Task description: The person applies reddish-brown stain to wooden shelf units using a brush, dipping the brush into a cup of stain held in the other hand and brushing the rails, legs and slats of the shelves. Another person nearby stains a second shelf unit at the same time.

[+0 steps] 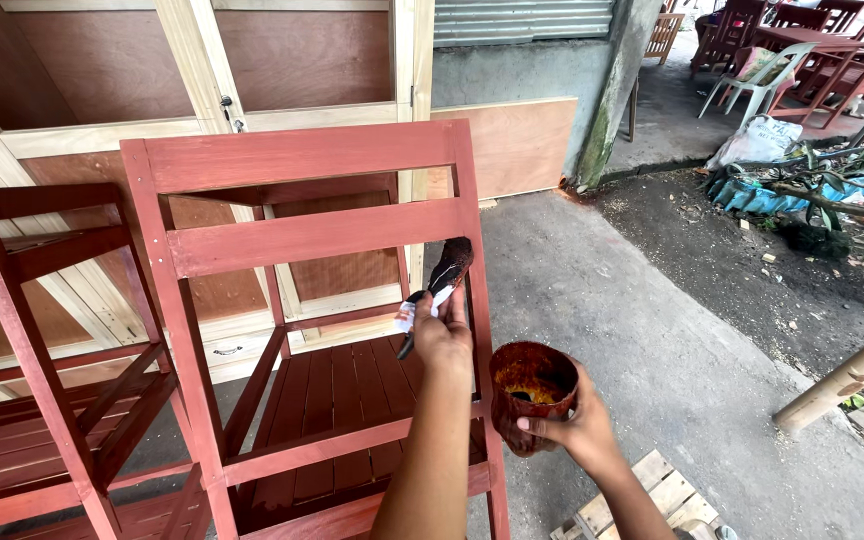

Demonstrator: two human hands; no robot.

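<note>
My left hand grips a paintbrush with a dark, stain-soaked head and a white band on its handle. The bristles touch the right rear post of a red-stained wooden chair, beside the lower back slat. My right hand holds a small round cup, crusted red-brown outside with yellowish-brown stain inside. The cup is just right of the chair's post, above its seat rail. The slatted seat lies below both hands.
A second red-stained chair stands at the left. Unpainted wooden door panels lean behind both chairs. To the right lie concrete floor, a bamboo pole, a small pallet, and red chairs with a table far back.
</note>
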